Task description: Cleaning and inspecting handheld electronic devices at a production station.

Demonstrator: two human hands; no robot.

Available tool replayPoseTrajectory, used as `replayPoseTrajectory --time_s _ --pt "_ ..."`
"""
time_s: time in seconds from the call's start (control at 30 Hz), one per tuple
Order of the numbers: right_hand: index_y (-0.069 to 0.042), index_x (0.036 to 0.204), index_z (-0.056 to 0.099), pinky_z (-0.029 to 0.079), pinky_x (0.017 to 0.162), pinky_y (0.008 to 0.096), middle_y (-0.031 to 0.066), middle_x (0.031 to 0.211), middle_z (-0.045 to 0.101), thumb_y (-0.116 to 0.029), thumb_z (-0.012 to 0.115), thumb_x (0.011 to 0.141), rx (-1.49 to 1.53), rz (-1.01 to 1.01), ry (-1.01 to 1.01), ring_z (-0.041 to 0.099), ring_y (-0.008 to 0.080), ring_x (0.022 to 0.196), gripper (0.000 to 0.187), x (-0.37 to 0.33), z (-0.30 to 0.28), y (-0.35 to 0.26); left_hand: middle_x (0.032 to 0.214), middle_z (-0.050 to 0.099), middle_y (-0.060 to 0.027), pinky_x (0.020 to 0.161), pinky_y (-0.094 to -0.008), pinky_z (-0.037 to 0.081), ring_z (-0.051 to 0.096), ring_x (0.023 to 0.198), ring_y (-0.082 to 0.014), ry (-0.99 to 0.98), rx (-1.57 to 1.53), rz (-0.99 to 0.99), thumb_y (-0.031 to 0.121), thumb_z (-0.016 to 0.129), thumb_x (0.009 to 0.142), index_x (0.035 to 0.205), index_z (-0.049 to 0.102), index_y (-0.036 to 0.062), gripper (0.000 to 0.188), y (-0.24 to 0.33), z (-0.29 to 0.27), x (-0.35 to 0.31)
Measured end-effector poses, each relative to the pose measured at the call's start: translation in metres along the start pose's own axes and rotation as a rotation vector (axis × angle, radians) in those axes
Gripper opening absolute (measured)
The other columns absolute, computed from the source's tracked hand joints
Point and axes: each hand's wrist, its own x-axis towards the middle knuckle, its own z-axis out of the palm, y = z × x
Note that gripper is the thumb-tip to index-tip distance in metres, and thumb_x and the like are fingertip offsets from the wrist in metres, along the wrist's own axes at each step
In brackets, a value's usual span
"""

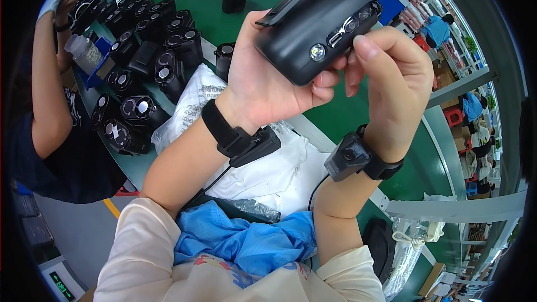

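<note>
A rounded black clip-on electronic device [296, 36] is held up in front of me, tilted. It has a long belt clip, a small round lamp, a charging port and a row of buttons along its narrow face. My left hand [268, 78] grips it from below and behind, fingers wrapped round its underside. My right hand [394, 72] is closed at its right end, the thumb tip against the edge beside the port; part of the fingers' contact is hidden. Each wrist wears a black strap with a small camera module [349, 156].
Several similar black devices [142, 109] stand on the green table [414, 168] at left, near a clear plastic jar [84, 53]. White plastic bags [263, 173] lie under my forearms. Another person's arm [50, 84] is at far left. A grey metal frame [458, 208] stands at right.
</note>
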Motion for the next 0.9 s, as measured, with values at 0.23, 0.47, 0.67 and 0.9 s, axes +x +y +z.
replayPoseTrajectory --time_s 0.23,0.47,0.67,0.9 --pt "0.004 0.074 0.055 0.038 0.045 0.0215 0.0102 0.070 0.058 -0.007 0.052 0.079 -0.039 -0.046 -0.051 0.049 0.0108 0.050 0.012 -0.003 -0.001 -0.001 0.094 0.052 -0.0170 0.062 -0.0300 0.037 0.045 0.068 -0.0219 -0.088 -0.010 -0.003 0.055 0.034 0.077 0.113 0.047 -0.0013 0.068 -0.002 -0.004 -0.002" --pt "0.002 0.076 0.055 0.040 0.046 0.0208 0.0083 0.069 0.058 -0.003 0.054 0.078 -0.051 -0.048 -0.061 0.050 0.0090 0.051 0.006 -0.001 0.003 -0.002 0.093 0.053 -0.0157 0.062 -0.0289 0.035 0.044 0.066 -0.0202 -0.164 -0.069 -0.030 0.060 0.034 0.075 0.116 0.048 0.0008 0.073 -0.003 -0.012 -0.003" --pt "0.002 0.077 0.054 0.039 0.047 0.0193 0.0066 0.068 0.058 -0.001 0.056 0.077 -0.128 -0.058 -0.074 0.050 0.0078 0.052 0.003 -0.002 0.000 -0.003 0.089 0.056 -0.0133 0.061 -0.0279 0.034 0.043 0.065 -0.0180 -0.215 -0.071 -0.052 0.062 0.036 0.075 0.116 0.050 0.0017 0.074 -0.005 -0.013 -0.001" --pt "0.003 0.072 0.056 0.046 0.059 0.0201 0.0064 0.066 0.060 0.004 0.059 0.071 -0.010 0.002 -0.040 0.060 0.0102 0.062 0.003 -0.003 0.002 -0.006 0.089 0.056 -0.0127 0.061 -0.0278 0.034 0.043 0.065 -0.0167 -0.232 -0.066 -0.074 0.061 0.037 0.075 0.116 0.050 0.0020 0.072 -0.005 -0.016 -0.001"
